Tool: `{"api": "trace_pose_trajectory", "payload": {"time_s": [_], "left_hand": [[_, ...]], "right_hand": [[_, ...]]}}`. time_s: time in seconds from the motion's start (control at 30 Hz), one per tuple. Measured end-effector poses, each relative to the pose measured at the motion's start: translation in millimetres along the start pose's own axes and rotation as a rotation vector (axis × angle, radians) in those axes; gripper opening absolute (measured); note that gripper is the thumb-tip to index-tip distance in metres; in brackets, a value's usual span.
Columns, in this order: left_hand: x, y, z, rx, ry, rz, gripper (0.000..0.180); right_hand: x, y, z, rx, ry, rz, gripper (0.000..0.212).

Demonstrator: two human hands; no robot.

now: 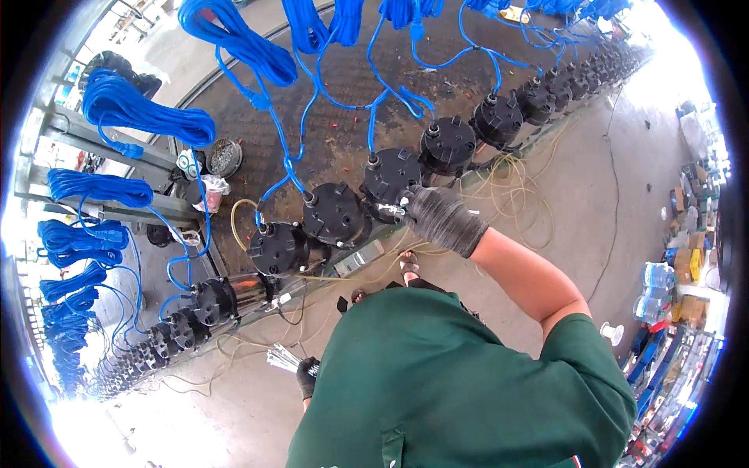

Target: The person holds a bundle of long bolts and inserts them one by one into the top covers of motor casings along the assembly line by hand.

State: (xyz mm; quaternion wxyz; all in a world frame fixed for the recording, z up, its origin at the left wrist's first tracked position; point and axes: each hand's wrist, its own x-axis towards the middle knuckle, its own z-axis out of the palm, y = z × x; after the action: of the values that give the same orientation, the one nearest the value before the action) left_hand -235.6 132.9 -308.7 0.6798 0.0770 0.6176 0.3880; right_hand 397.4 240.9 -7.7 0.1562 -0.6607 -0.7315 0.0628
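My right hand (441, 217), in a grey knit glove, is closed at the near edge of a round black motor-like unit (392, 175). A slim white piece (473, 212) pokes out beside the hand, and a pale, shiny end shows at the fingertips; most of it is hidden. Low beside my body, my left hand (307, 376), in a dark glove, grips a bundle of thin white sticks (283, 358). A blue cable (372, 125) rises from the unit at my right hand. Another black unit (337, 214) stands just left of it.
Black units run in a long row along a dark bench (335, 140). Coiled blue cables (148, 109) hang above and to the left. Thin yellowish tubing (511, 187) lies looped near the row. Boxes and bottle packs (657, 288) stand at the far right. A white spool (612, 334) lies on the floor.
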Motion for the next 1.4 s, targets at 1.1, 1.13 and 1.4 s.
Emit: {"api": "trace_pose_trajectory", "payload": {"time_s": [1.1,1.13,1.4], "left_hand": [[51,14,-31,-0.135,-0.133,-0.233,0.019],[49,14,-25,-0.099,-0.121,-0.2,0.019],[39,7,-11,-0.043,-0.077,-0.113,0.018]], "right_hand": [[-105,111,-16,1.63,0.631,0.936,0.047],[-103,110,-17,1.624,0.64,0.94,0.047],[-95,115,-23,1.376,0.721,0.945,0.033]]}}
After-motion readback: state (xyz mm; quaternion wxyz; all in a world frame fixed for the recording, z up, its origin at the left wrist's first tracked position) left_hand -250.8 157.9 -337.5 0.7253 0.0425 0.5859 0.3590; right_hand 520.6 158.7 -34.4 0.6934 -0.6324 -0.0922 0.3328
